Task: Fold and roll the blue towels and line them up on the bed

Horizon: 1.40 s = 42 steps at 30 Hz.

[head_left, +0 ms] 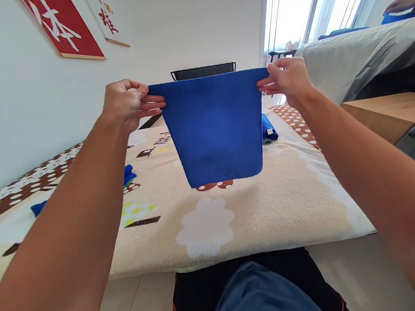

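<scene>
A blue cloth [215, 126] hangs spread out in the air, its top edge stretched between my two hands. My left hand [127, 102] pinches its top left corner between thumb and fingers. At the top right corner, my right hand [286, 78] grips it the same way. The lower edge dangles just over a cream patterned blanket [297, 206]. Behind the cloth on the right lies a rolled or folded blue cloth [269, 130] with a white tag. More blue fabric [129, 175] shows beside my left forearm, partly hidden by it.
A black chair back [204, 72] stands beyond the far edge. To the right are a wooden box-like piece [380, 113] and a plastic-covered piece of furniture [361, 52]. Another person's hand [402, 4] holds something blue at the upper right. Hangings [64, 28] are on the left wall.
</scene>
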Tool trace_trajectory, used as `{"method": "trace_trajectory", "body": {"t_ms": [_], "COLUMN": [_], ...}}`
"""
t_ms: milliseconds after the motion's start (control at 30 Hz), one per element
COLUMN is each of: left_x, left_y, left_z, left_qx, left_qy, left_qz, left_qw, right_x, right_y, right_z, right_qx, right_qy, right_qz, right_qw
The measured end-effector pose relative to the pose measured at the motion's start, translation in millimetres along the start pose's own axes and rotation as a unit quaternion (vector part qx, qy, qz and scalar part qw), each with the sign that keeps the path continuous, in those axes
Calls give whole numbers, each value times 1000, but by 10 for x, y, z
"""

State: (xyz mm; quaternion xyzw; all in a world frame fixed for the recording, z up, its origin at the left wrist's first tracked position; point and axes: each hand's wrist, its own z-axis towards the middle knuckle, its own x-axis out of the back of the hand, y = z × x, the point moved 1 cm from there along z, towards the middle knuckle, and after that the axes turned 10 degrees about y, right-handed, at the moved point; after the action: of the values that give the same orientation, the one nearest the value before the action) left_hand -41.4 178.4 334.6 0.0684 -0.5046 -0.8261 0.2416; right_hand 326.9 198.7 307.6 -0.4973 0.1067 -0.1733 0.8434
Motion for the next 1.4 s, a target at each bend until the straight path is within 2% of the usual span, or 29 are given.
{"method": "trace_trajectory", "body": {"t_ms": [133,200,267,333,400,433,500,567,667,767,933,1133,1233,1300,1400], "left_x": [-5,104,284,508,737,835,996,1099,1177,1203,1199,1193,1194,1133,821], "left_y": [-49,-122,-277,-530,-858,-1034,-1357,-1593,-1759,-1780,-1730,-1631,-1551,-1468,-1333], "left_z": [-86,-252,-535,-920,-1369,-1605,-2060,-2449,-2826,-2965,-3038,-3199,-3237,-3239,-3231], "left_qx": [-117,-173,-202,-201,-175,-157,-114,-96,-95,-112,-161,-264,-283,-293,-302], "left_qy": [36,41,14,-48,-122,-179,-248,-277,-285,-285,-288,-274,-297,-304,-234], "left_qz": [-38,-24,33,109,166,200,224,225,222,225,236,260,293,297,268], "left_qw": [992,984,979,972,963,950,935,929,928,925,914,888,864,857,884], "right_x": [21,144,346,601,858,973,1152,1254,1323,1382,1521,1616,1630,1565,1228], "right_y": [95,155,266,452,711,856,1129,1323,1419,1353,1224,1344,1388,1359,1236], "right_z": [-56,-231,-535,-946,-1412,-1645,-2067,-2387,-2628,-2679,-2784,-3098,-3139,-3079,-2974], "right_qx": [111,150,163,169,155,130,74,67,131,191,255,283,285,281,284], "right_qy": [47,51,28,-43,-164,-229,-327,-398,-427,-418,-398,-361,-359,-344,-241], "right_qz": [66,70,12,-97,-195,-209,-217,-221,-240,-261,-301,-313,-316,-312,-306], "right_qw": [990,985,986,980,955,942,917,888,862,849,828,832,831,840,876]}}
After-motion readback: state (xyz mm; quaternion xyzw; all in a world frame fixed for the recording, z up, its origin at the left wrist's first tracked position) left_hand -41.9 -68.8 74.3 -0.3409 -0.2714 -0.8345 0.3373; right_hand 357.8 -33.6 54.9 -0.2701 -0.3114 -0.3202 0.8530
